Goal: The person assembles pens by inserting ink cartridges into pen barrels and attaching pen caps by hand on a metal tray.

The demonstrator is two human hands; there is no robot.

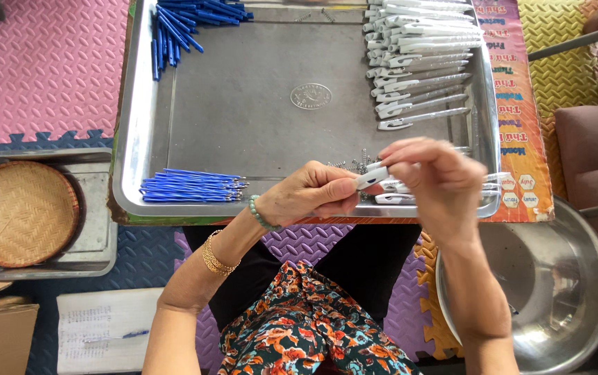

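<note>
Over the near edge of a metal tray (243, 111), both hands meet on a white pen barrel (370, 178). My left hand (309, 194) pinches one end of it between thumb and fingers. My right hand (434, 177) closes over the other end. Just behind the hands lie more white pen parts (395, 198) and a small heap of tiny metal springs (354, 164). A bundle of blue refills (191, 186) lies at the tray's near left.
Rows of white pen barrels (420, 62) fill the tray's far right, and blue pen parts (181, 24) are piled at the far left. A woven basket (18, 212) sits in a second tray to the left. A steel bowl (545, 278) stands at the lower right.
</note>
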